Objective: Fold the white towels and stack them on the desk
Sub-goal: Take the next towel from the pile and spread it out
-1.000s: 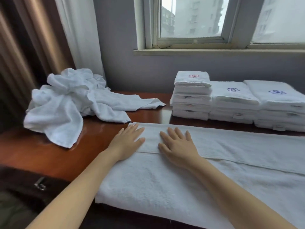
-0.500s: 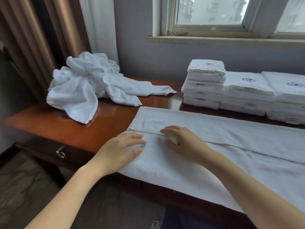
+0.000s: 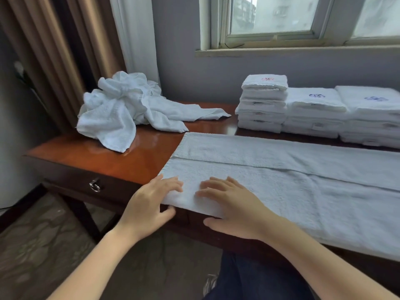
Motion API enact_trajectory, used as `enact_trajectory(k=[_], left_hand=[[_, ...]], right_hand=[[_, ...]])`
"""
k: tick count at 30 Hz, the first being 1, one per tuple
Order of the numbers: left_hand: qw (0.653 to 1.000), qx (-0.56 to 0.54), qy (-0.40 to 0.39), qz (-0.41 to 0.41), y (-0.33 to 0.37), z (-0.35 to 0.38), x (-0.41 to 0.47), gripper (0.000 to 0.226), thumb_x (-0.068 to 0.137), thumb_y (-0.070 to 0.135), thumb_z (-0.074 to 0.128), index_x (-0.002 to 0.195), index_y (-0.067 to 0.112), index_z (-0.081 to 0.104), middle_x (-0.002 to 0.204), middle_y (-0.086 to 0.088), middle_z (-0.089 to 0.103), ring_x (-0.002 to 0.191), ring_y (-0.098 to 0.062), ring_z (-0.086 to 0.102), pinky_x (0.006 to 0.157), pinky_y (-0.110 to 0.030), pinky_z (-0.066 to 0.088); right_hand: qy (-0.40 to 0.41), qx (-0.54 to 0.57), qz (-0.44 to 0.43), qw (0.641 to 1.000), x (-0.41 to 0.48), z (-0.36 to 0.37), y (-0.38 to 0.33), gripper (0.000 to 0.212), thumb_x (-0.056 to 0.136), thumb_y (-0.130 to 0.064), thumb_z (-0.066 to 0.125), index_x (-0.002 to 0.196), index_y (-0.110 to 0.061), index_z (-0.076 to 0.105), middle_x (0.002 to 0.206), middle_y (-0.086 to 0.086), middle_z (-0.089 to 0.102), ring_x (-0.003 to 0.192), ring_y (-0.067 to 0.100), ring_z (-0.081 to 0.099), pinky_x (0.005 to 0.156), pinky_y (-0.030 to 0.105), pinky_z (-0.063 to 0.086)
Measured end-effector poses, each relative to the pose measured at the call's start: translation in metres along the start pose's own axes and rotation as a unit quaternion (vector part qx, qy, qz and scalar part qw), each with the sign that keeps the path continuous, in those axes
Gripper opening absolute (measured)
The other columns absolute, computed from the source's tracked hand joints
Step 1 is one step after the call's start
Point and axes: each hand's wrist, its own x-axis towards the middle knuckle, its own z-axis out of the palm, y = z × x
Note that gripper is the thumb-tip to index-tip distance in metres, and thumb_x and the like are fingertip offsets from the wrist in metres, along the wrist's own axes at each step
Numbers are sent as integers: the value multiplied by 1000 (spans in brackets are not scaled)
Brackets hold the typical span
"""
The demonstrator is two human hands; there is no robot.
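Reddish polished wood shows bare on the tabletop only at its left end, between the crumpled heap of white towels at the back corner and the short left edge of the long spread towel. A thin dark strip of wood separates that towel's far edge from the three folded towel stacks ranged against the wall under the window. The spread towel runs along the tabletop and out of view to the right. One lengthwise fold line crosses its upper part, and its near edge reaches just over the tabletop's front edge. Both hands meet it at the near left corner. The left hand lays lightly bent fingers on top of the corner with the thumb tucked under the hanging edge, pinching it. The right hand, just beside it, spreads its fingers flat on the terry with the thumb below the same edge. The heap and stacks lie well apart from both hands, beyond the towel.
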Motion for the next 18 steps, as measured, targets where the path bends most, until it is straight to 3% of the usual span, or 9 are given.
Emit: enact_trajectory(k=[3,5,7,9,12,15,18], left_hand=[[996,-69,18,-50,-1,-7,2,15,84,25,68,96,33,65,107,22,69,108,6,62,98,-12,42],[991,-94,38,-87,-1,-10,10,10,88,31,71,93,38,65,99,22,69,94,5,64,79,-6,42],[986,-118,60,-106,1,-9,23,5,88,43,63,92,40,64,95,22,68,91,4,64,75,-7,43],[985,-111,74,-110,3,-6,38,12,88,51,56,91,41,61,95,23,67,92,5,62,71,-10,45],[986,-78,87,-123,5,2,63,9,95,46,54,91,38,57,92,24,64,89,6,59,67,-17,43],[986,-39,99,-129,8,12,87,6,98,40,52,95,37,55,90,23,61,83,4,56,65,-13,38],[985,-5,112,-133,7,21,108,14,100,36,51,101,24,60,93,17,58,80,-4,52,61,-18,34]], right_hand=[[-2,-18,16,1000,-3,-4,-4,62,84,-36,63,142,-40,41,148,-20,39,140,5,29,117,31,19],[28,-11,48,998,-7,-12,-4,56,84,-29,59,137,-41,45,138,-20,51,126,7,48,101,28,39],[69,-13,91,993,-12,-23,-2,46,83,-23,55,127,-39,53,123,-18,62,110,9,59,84,29,49],[115,-48,130,984,-15,-37,3,33,84,-22,53,113,-35,60,107,-15,69,98,13,64,72,28,48],[163,-116,180,963,-14,-57,15,18,91,-29,51,102,-33,65,92,-11,71,85,17,66,60,26,37],[178,-146,197,953,-6,-67,27,18,97,-32,48,100,-30,65,88,-8,70,80,19,65,56,27,36],[190,-146,211,948,7,-69,42,17,101,-29,43,102,-26,59,93,-6,65,79,24,62,55,30,33]])
